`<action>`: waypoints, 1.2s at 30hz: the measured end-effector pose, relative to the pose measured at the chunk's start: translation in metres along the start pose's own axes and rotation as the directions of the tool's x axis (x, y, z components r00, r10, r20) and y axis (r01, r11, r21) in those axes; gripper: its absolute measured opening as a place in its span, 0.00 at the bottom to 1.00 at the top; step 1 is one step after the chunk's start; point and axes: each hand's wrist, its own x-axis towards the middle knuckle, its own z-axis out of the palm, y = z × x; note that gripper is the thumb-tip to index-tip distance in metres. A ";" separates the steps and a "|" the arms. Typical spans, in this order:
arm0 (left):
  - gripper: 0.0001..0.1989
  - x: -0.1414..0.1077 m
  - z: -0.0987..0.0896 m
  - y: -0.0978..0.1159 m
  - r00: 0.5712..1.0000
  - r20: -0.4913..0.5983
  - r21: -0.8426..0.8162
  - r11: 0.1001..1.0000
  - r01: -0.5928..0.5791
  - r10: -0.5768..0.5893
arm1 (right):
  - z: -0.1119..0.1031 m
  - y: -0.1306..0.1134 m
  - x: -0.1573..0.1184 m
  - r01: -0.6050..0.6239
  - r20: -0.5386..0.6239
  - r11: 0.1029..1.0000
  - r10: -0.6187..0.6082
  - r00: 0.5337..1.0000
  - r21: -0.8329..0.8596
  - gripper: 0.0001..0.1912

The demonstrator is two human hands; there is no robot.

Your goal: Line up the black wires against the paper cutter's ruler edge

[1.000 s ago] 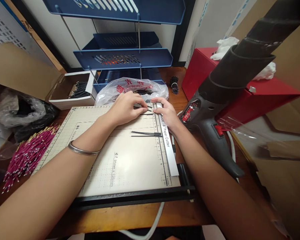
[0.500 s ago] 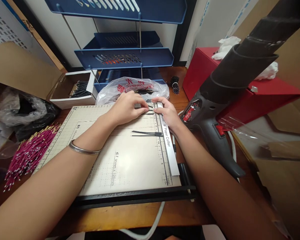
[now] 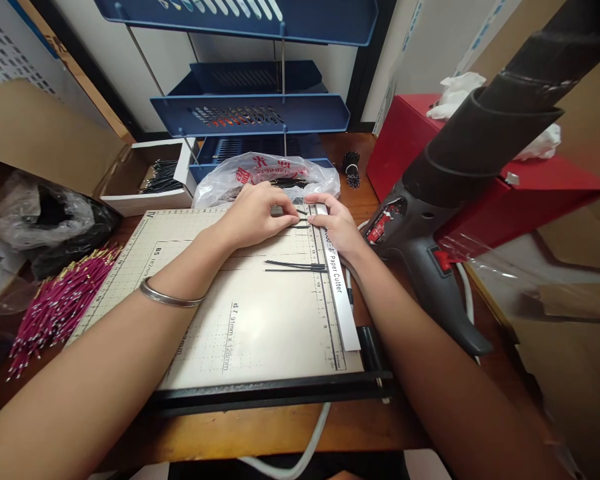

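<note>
A cream paper cutter board (image 3: 260, 320) with printed scales lies in front of me, a white strip (image 3: 341, 300) along its right side. My left hand (image 3: 263, 213) rests over the board's far part, thumb and forefinger closed at the end of a thin black wire. My right hand (image 3: 335, 223) is at the far end of the strip, its thumb and forefinger by the same small wires; what it grips is too small to make out. Nearer, several black wires (image 3: 295, 267) lie on the board with their right ends at the strip.
Behind the board are a plastic bag (image 3: 210, 183), blue trays (image 3: 250, 115) and a white box (image 3: 150, 200) of black wires. Pink wires (image 3: 65, 300) lie left. A black heat gun (image 3: 430, 260) and red box (image 3: 540, 200) stand right. A black bundle (image 3: 351, 170) sits behind.
The view has shifted very slightly. Both hands stay in nearly the same place and pose.
</note>
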 end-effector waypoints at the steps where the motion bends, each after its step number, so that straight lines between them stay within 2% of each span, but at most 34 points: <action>1: 0.06 0.000 0.000 0.000 1.000 -0.003 -0.001 1.000 -0.001 0.001 | 0.000 0.000 0.000 0.003 0.003 1.000 -0.003 1.000 0.002 0.24; 14: 0.07 0.000 0.001 -0.002 1.000 -0.004 -0.003 1.000 -0.011 0.011 | 0.000 0.003 0.000 -0.012 -0.005 1.000 0.012 1.000 0.007 0.25; 21: 0.10 -0.001 0.002 0.000 1.000 -0.013 -0.019 1.000 -0.005 0.004 | 0.000 0.000 -0.001 0.009 -0.010 1.000 -0.009 1.000 0.017 0.22; 24: 0.12 0.000 0.002 -0.002 0.998 -0.061 -0.001 1.000 0.021 -0.021 | 0.000 0.000 0.000 0.004 -0.018 1.000 -0.004 1.000 0.007 0.21; 28: 0.10 0.004 0.002 -0.006 0.991 -0.123 0.026 0.998 0.052 -0.048 | 0.000 0.002 0.002 0.007 -0.019 1.000 -0.006 1.000 0.009 0.20; 36: 0.10 0.009 0.000 -0.009 0.999 -0.038 0.002 1.000 0.011 -0.011 | -0.001 0.001 0.003 0.010 -0.015 1.000 -0.010 1.000 -0.002 0.20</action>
